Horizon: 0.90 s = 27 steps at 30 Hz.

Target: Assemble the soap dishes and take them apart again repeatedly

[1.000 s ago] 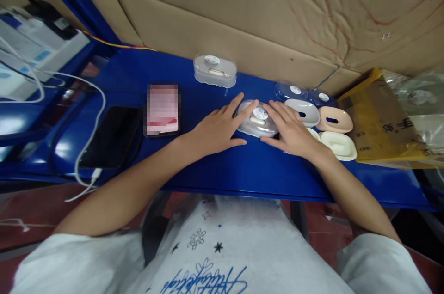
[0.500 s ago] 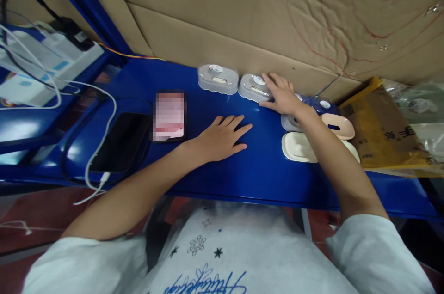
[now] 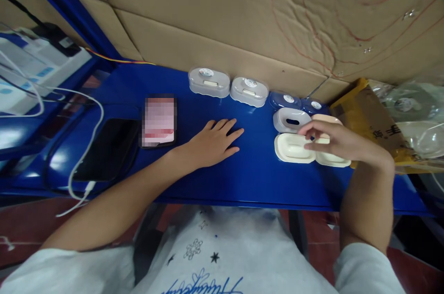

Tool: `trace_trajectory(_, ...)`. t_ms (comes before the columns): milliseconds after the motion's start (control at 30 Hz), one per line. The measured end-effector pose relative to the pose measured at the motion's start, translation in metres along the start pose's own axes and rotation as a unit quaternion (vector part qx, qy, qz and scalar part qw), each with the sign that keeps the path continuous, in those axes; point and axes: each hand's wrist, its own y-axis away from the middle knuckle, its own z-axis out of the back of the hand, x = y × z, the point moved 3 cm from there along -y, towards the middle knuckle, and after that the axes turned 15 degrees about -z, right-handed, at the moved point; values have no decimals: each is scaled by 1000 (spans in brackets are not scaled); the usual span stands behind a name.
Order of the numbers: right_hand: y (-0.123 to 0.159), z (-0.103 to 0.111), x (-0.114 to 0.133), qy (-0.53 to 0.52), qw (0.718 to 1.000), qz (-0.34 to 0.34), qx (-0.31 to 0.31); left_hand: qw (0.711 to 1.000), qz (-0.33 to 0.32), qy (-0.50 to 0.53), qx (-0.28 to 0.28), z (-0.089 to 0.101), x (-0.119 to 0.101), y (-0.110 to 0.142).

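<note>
My left hand point(image 3: 219, 142) lies flat on the blue table with its fingers spread, holding nothing. My right hand point(image 3: 333, 139) hovers over two cream oval trays, its fingers curved and apart with nothing visible between them. The left cream tray point(image 3: 294, 148) shows plainly; the right cream tray point(image 3: 335, 159) is partly hidden by the hand. Just behind sit a grey oval piece with a slot point(image 3: 281, 119) and a peach piece point(image 3: 328, 119), half covered by my hand. Two clear oval covers, the left cover point(image 3: 209, 83) and right cover point(image 3: 249, 91), stand along the cardboard.
Two dark blue transparent covers point(image 3: 285, 100) stand behind the grey piece. A taped cardboard box point(image 3: 367, 127) with clear plastic packaging point(image 3: 407, 113) is at the right. On the left lie a lit phone point(image 3: 158, 120), a dark phone point(image 3: 107, 148), a white cable point(image 3: 79, 162) and power strips point(image 3: 41, 76).
My right hand has come away from the right clear cover and moved right and nearer to me, over the cream trays. My left hand stays flat; the view has shifted slightly.
</note>
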Motion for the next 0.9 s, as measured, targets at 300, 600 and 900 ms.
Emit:
trace_trajectory(300, 5, -63, 39, 51, 997, 37, 53, 997, -50, 40, -42, 5, -5, -2)
trace_trajectory(600, 7, -47, 87, -36, 991, 125, -13, 982, -139, 103, -73, -7, -20, -8)
trace_trajectory(900, -34, -39, -39, 102, 991, -82, -42, 986, -110, 125, 11, 9, -15, 4)
